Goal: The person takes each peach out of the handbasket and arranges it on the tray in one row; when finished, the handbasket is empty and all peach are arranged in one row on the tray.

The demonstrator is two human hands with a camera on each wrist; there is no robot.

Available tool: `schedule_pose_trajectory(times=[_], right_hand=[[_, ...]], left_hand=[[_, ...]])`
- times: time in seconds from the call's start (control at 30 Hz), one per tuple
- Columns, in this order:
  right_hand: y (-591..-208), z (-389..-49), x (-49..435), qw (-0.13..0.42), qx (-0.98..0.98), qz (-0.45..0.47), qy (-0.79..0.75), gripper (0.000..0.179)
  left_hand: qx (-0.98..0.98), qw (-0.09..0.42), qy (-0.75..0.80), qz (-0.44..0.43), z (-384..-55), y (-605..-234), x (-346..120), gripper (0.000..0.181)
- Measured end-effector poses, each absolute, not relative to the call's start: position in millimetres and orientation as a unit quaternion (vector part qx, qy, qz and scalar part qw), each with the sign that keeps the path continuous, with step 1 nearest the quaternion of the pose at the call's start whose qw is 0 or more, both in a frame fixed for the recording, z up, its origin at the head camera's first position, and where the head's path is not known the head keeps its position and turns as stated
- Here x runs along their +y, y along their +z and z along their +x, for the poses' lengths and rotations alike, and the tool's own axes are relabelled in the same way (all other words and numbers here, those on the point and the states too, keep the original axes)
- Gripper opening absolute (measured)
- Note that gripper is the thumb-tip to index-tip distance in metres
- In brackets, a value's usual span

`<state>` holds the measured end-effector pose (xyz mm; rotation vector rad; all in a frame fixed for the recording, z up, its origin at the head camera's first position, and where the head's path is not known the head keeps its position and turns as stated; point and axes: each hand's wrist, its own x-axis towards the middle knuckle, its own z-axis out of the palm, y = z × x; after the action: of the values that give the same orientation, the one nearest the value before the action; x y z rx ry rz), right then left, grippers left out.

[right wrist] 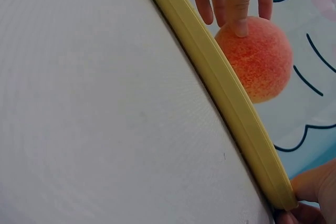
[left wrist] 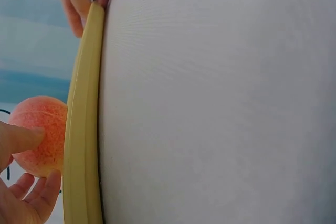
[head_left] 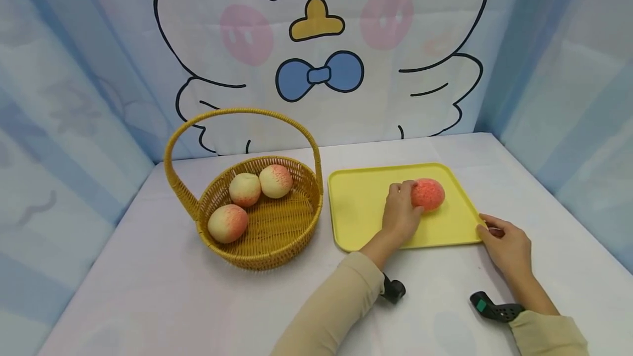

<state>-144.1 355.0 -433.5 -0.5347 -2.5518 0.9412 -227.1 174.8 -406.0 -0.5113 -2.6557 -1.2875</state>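
My left hand (head_left: 401, 212) is at a reddish peach (head_left: 428, 194) over the yellow tray (head_left: 363, 202). In the left wrist view, its thumb and fingers lie on opposite sides of the peach (left wrist: 42, 137). The right wrist view shows the same peach (right wrist: 257, 59) behind the tray's rim (right wrist: 220, 85); whether it touches the tray is hidden. At the tray's near right corner, my right hand (head_left: 508, 243) pinches the rim between thumb and fingers.
Left of the tray stands a round wicker basket (head_left: 309, 235) with a tall arched handle (head_left: 242, 110). Three paler peaches lie inside, one being the front peach (head_left: 228, 223). A printed curtain (head_left: 316, 120) backs the white table (head_left: 148, 290).
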Motion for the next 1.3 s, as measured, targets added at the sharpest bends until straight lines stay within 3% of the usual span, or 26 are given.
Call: schedule_pose_trajectory(times=[1.3], right_hand=[[-431.1, -143.8, 352.1, 0.179, -0.904, -0.202, 0.33, 0.036]], left_hand=[[-0.902, 0.071, -0.394, -0.159, -240.0, -404.0, 201.0, 0.047]])
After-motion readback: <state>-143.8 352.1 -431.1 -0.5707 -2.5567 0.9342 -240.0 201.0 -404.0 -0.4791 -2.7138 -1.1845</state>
